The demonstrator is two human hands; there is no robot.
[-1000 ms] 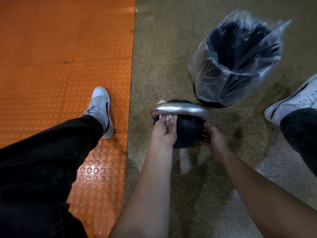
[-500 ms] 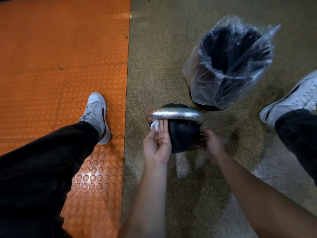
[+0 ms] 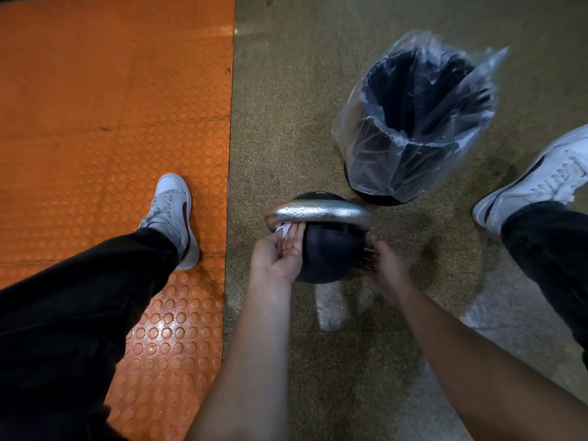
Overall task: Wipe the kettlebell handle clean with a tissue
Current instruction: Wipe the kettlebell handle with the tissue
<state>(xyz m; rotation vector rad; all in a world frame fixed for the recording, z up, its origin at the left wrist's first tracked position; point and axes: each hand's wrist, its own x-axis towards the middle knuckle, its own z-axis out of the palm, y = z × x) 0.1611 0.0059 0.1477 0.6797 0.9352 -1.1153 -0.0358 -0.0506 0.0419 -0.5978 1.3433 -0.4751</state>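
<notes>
A black kettlebell (image 3: 334,246) stands on the speckled floor, its silver handle (image 3: 321,213) beaded with water drops. My left hand (image 3: 276,256) pinches a white tissue (image 3: 284,229) and holds it against the underside of the handle's left end. My right hand (image 3: 383,265) rests on the right side of the black ball with its fingers spread and fairly straight; the fingertips are partly hidden in shadow.
A black bin with a clear plastic liner (image 3: 413,122) stands just behind the kettlebell to the right. My left foot in a white shoe (image 3: 173,214) is on the orange studded mat (image 3: 111,106); my right shoe (image 3: 541,179) is at the far right.
My left hand has slid the tissue from behind the handle's left end down to its underside. The right hand stays on the ball. The view shifted slightly.
</notes>
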